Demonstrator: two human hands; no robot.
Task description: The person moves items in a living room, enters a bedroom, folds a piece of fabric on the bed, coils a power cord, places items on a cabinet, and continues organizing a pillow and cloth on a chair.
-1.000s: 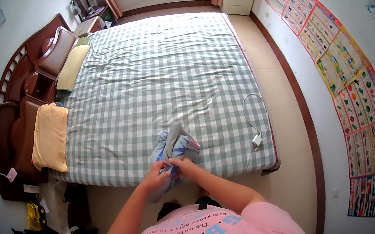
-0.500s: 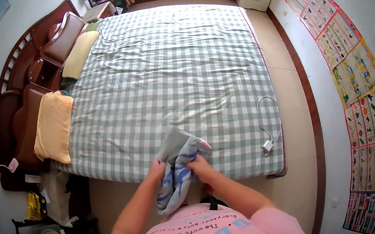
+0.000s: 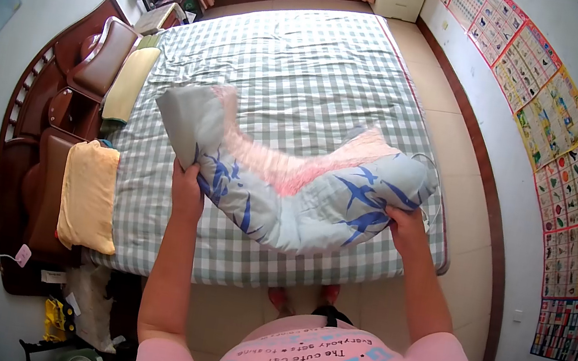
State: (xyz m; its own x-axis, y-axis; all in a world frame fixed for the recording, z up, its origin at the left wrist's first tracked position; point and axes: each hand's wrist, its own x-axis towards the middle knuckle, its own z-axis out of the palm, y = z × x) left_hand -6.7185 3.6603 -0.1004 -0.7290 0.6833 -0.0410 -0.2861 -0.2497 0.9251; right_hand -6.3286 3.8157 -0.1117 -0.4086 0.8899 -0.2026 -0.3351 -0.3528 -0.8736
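Note:
Stretched between my two hands is a small padded quilt (image 3: 276, 216), light blue-grey with dark blue leaf shapes on one face and pink on the other. My left hand (image 3: 188, 183) grips its left part, fingers closed on the cloth. On the opposite side my right hand (image 3: 406, 226) holds the right part the same way. The middle sags in a curve toward me, and the ends flop outward over the bed (image 3: 287, 52), covered with a green and white checked sheet. How much touches the sheet I cannot tell.
Along the left stands a brown headboard (image 3: 77, 109) with an orange pillow (image 3: 90, 194) and a yellow pillow (image 3: 130, 84) by it. A white cable (image 3: 425, 159) is partly hidden behind the quilt. Picture charts (image 3: 572, 180) hang on the right wall. My feet (image 3: 281, 299) are at the bed's near edge.
Bunched up near my body before, the quilt is now spread wide and lifted forward over the bed. My hands have moved far apart, left hand leftward and right hand rightward.

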